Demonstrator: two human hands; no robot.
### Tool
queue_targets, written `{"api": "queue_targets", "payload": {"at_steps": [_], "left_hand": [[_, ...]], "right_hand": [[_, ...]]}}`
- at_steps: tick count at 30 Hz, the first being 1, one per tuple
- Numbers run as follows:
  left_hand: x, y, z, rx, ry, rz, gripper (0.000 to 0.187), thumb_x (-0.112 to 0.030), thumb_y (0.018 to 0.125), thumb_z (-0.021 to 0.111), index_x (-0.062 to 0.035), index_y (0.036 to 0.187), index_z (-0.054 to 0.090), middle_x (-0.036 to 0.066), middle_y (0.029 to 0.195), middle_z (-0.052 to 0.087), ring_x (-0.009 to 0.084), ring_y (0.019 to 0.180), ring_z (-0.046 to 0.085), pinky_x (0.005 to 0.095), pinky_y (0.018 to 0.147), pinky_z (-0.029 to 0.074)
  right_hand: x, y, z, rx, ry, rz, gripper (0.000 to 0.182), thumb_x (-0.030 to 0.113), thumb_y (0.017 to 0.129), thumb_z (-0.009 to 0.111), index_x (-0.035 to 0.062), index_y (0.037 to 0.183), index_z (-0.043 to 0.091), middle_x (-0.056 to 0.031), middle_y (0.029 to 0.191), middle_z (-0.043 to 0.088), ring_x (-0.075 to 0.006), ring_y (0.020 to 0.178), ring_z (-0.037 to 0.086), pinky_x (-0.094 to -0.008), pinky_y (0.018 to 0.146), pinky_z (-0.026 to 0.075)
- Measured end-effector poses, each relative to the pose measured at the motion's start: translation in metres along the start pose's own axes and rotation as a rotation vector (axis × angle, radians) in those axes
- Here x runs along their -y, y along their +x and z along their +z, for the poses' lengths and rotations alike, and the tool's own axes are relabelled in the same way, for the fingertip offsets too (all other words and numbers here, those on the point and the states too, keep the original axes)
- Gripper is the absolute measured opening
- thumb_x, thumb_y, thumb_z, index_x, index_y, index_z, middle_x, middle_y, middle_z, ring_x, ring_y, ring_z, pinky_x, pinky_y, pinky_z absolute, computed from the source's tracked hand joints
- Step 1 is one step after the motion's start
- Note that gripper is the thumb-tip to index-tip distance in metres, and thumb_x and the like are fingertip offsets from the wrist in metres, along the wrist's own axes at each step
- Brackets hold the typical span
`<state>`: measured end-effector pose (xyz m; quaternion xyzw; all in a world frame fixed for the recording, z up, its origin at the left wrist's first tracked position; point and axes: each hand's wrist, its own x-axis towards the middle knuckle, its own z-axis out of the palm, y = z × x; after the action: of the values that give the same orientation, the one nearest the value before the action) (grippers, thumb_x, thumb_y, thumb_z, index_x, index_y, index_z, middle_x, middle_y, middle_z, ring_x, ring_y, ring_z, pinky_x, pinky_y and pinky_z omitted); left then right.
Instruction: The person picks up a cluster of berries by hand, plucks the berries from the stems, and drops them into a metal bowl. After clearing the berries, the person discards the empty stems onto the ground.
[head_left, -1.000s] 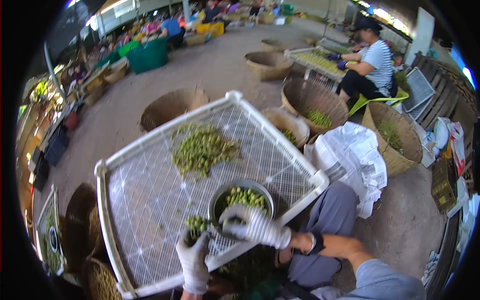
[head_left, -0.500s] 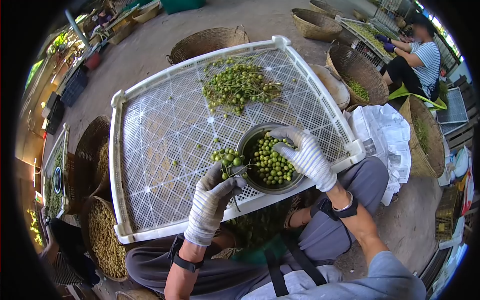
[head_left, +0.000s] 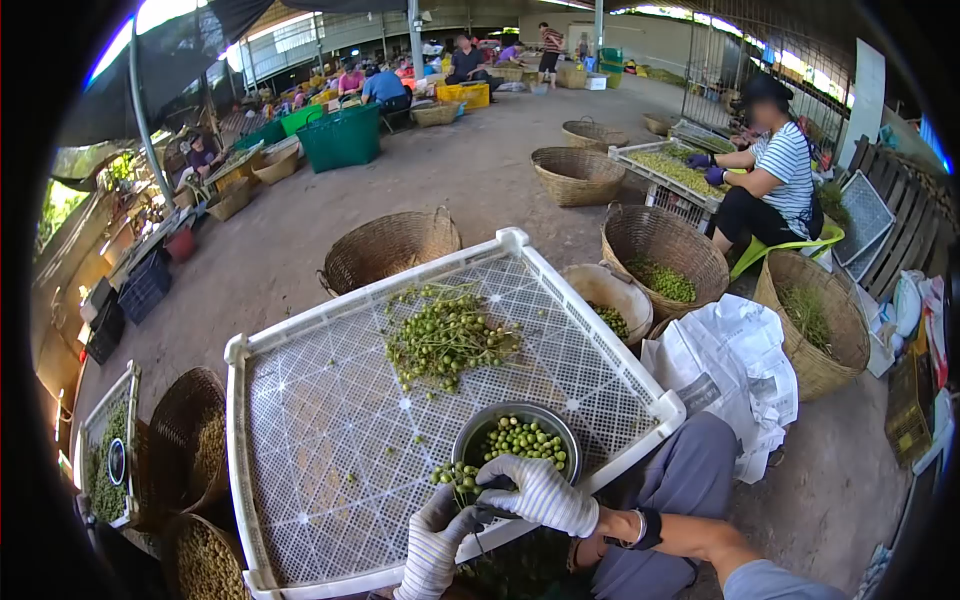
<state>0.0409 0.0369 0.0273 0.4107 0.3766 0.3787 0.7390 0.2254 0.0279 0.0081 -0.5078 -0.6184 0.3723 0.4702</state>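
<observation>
My left hand [head_left: 432,545], in a striped knit glove with grey fingers, grips the stems of a sprig of round green berries [head_left: 458,478] at the front of a white mesh tray [head_left: 320,450]. From the right, my gloved right hand [head_left: 540,492] reaches across with its fingers closed at the sprig; the fingertips partly hide what they pinch. Just beyond, a metal bowl [head_left: 574,448] stands on the tray, holding many loose green berries [head_left: 522,440]. Farther back on the mesh lies a heap of berry sprigs [head_left: 450,338]. A few single berries are scattered around.
Woven baskets stand behind the tray [head_left: 385,250], at right [head_left: 665,250] and at left [head_left: 190,440]. Crumpled white sacking [head_left: 725,375] lies to the right. A seated co-worker [head_left: 785,175] in purple gloves handles produce at another tray; other people sit farther back.
The view has tilted up, showing more of the yard. My right hand has moved from the berries in the bowl to the sprig in my left hand, closing its fingers there.
</observation>
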Motion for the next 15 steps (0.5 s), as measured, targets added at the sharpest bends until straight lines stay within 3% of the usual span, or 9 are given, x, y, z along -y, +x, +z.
{"api": "queue_targets", "payload": {"at_steps": [5, 8, 10, 15], "left_hand": [[0.006, 0.001, -0.009, -0.07, 0.016, -0.074, 0.031, -0.01, 0.091, 0.065, 0.0042, 0.118, 0.06, 0.008, 0.092, 0.069, 0.0123, 0.075, 0.064, 0.0239, 0.068, 0.052], [0.007, 0.003, -0.011, -0.12, -0.029, -0.099, 0.025, -0.008, 0.089, 0.069, 0.0034, 0.11, 0.064, 0.005, 0.086, 0.07, 0.0092, 0.067, 0.062, 0.0228, 0.061, 0.049], [0.005, 0.003, -0.011, -0.131, -0.003, -0.1, 0.024, -0.009, 0.088, 0.07, 0.0032, 0.108, 0.065, 0.005, 0.083, 0.069, 0.009, 0.064, 0.06, 0.0227, 0.06, 0.049], [0.004, 0.003, -0.014, -0.1, 0.051, -0.081, 0.021, -0.011, 0.088, 0.071, 0.0029, 0.103, 0.066, 0.003, 0.076, 0.067, 0.0077, 0.059, 0.057, 0.0216, 0.056, 0.045]], "right_hand": [[0.0, -0.004, 0.003, 0.01, 0.004, 0.006, 0.026, 0.008, 0.081, 0.076, 0.0011, 0.103, 0.065, -0.0061, 0.094, 0.069, -0.0122, 0.088, 0.065, -0.0271, 0.081, 0.052], [-0.002, -0.004, 0.006, 0.049, 0.083, 0.035, 0.024, 0.006, 0.08, 0.075, 0.0007, 0.101, 0.066, -0.0059, 0.095, 0.068, -0.0132, 0.089, 0.065, -0.0278, 0.082, 0.051], [-0.003, -0.004, 0.007, 0.024, 0.034, -0.091, 0.021, 0.007, 0.081, 0.074, 0.0012, 0.1, 0.065, -0.0091, 0.093, 0.067, -0.0199, 0.084, 0.067, -0.0299, 0.076, 0.053], [0.0, -0.003, 0.006, 0.014, -0.044, -0.19, 0.021, 0.006, 0.079, 0.074, 0.0013, 0.098, 0.066, -0.0086, 0.09, 0.067, -0.0208, 0.082, 0.066, -0.0302, 0.074, 0.052]]}}
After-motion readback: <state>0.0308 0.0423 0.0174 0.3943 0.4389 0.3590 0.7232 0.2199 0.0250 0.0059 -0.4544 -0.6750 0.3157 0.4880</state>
